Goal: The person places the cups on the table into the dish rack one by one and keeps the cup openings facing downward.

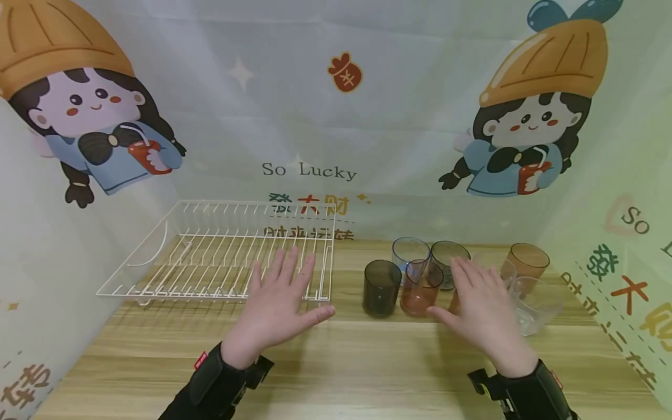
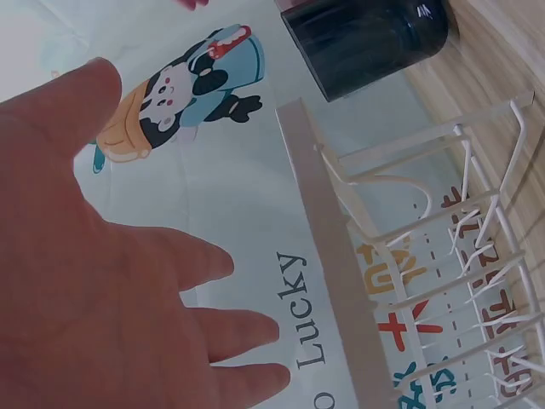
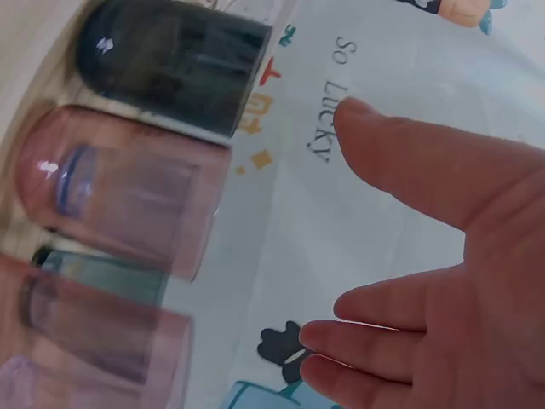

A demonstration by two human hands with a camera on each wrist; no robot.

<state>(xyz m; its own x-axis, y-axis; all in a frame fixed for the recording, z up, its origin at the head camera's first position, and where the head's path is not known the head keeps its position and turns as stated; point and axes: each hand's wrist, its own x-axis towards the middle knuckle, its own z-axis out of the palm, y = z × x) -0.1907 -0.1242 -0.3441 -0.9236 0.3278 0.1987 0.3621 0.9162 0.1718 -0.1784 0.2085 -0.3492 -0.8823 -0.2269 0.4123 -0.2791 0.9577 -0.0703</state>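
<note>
My left hand (image 1: pixel 278 303) hovers with spread fingers in front of the right part of a white wire dish rack (image 1: pixel 236 236), holding nothing. My right hand (image 1: pixel 485 309), its palm bare in the right wrist view, is held before a group of drinking glasses and hides some of them. Left of it stand a dark glass (image 1: pixel 381 290), a reddish glass (image 1: pixel 422 294), a blue-rimmed glass (image 1: pixel 410 249) and a grey-green glass (image 1: pixel 447 262). To its right are an amber glass (image 1: pixel 528 262) and a clear glass (image 1: pixel 538 303). Another reddish glass (image 3: pixel 94 328) shows in the right wrist view.
All of this stands on a light wood-grain table (image 1: pixel 367 373). A pale printed cloth (image 1: pixel 409 116) with cartoon figures and lettering rises behind and along both sides. The rack is at the back left, the glasses at the back right.
</note>
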